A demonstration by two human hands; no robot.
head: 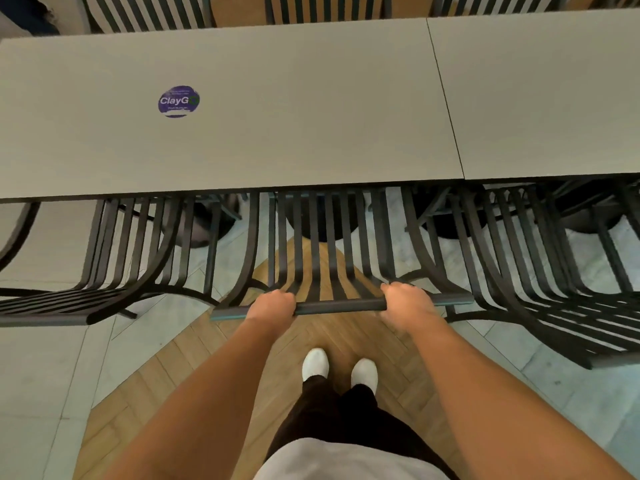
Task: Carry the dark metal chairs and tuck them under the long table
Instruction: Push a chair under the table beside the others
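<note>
A long grey table (pixel 277 109) runs across the upper half of the view, made of two tops butted together along a thin seam toward the right, and it bears only a round purple sticker (pixel 178 101) near its left part. There are no containers here; what sits under the table's near edge is the seat end of a dark metal chair (pixel 322 244), whose slatted back rises out from beneath that edge toward the person, its slats fanning down to a top rail (pixel 341 305) that lies level, parallel to the table's near edge. The left hand (pixel 273 304) is clenched around the rail left of its middle, knuckles up and fingers wrapped over the bar. The right hand (pixel 405 301) grasps the same rail right of its middle, fingers curled over it in the same way, so a short bare stretch of rail shows between the two fists. Both forearms reach forward from the bottom of the view. To the left another slatted chair (pixel 114 265) stands with its seat partly under the near edge, and to the right a third chair (pixel 540 271) leans close beside the held one. More chair backs (pixel 145 12) line the table's far edge. Below the rail, two white shoes (pixel 339 368) stand on a strip of herringbone wood floor (pixel 194 368), flanked by pale tile.
</note>
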